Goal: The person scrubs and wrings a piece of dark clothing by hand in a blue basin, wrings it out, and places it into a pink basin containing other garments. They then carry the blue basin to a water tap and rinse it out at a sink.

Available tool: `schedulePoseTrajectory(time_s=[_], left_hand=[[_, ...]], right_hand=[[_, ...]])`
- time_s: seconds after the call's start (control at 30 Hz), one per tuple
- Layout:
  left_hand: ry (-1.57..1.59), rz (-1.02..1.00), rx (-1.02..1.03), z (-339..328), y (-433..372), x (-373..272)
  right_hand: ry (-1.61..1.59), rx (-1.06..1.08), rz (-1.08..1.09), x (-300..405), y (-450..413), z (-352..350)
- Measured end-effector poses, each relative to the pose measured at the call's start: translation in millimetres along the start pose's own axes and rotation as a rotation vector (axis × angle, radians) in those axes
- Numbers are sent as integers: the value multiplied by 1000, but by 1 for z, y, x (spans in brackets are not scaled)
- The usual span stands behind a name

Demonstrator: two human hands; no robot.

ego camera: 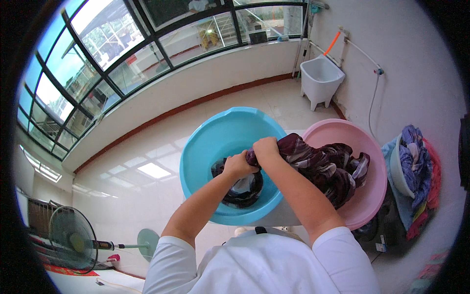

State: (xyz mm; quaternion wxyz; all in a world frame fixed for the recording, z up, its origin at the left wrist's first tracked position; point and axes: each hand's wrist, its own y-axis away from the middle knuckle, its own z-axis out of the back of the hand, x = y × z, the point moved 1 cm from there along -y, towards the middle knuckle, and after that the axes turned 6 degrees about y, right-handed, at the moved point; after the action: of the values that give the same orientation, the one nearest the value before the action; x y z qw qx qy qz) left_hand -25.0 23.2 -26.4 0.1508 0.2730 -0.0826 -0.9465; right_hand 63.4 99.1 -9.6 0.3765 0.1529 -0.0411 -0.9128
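A dark maroon patterned cloth (312, 158) runs from the pink plastic basin (372, 205) across to the blue plastic basin (205, 136). Both my hands grip its bunched, narrow end over the blue basin's right side. My left hand (238, 165) is closed around the tip, and my right hand (266, 149) is closed just beside it, nearer the pink basin. Below my left hand, a dark bundle of cloth with pale patches (244, 191) lies in the blue basin. The rest of the maroon cloth rests heaped in the pink basin.
Both basins stand side by side on a pale surface (271, 218). A white mop sink (321, 73) stands by the far wall. At right, a light blue basin (400, 176) holds blue and red cloths. A standing fan (73, 240) is at lower left, with windows (110, 36) beyond.
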Motion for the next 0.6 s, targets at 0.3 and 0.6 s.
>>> schedulePoseTrajectory(time_s=[0.3, 0.6], left_hand=[[90, -90, 34, 14, -3, 10], [564, -323, 247, 8, -18, 41]], right_hand=[[116, -415, -33, 1, 11, -15], [-35, -680, 401, 1, 48, 10]])
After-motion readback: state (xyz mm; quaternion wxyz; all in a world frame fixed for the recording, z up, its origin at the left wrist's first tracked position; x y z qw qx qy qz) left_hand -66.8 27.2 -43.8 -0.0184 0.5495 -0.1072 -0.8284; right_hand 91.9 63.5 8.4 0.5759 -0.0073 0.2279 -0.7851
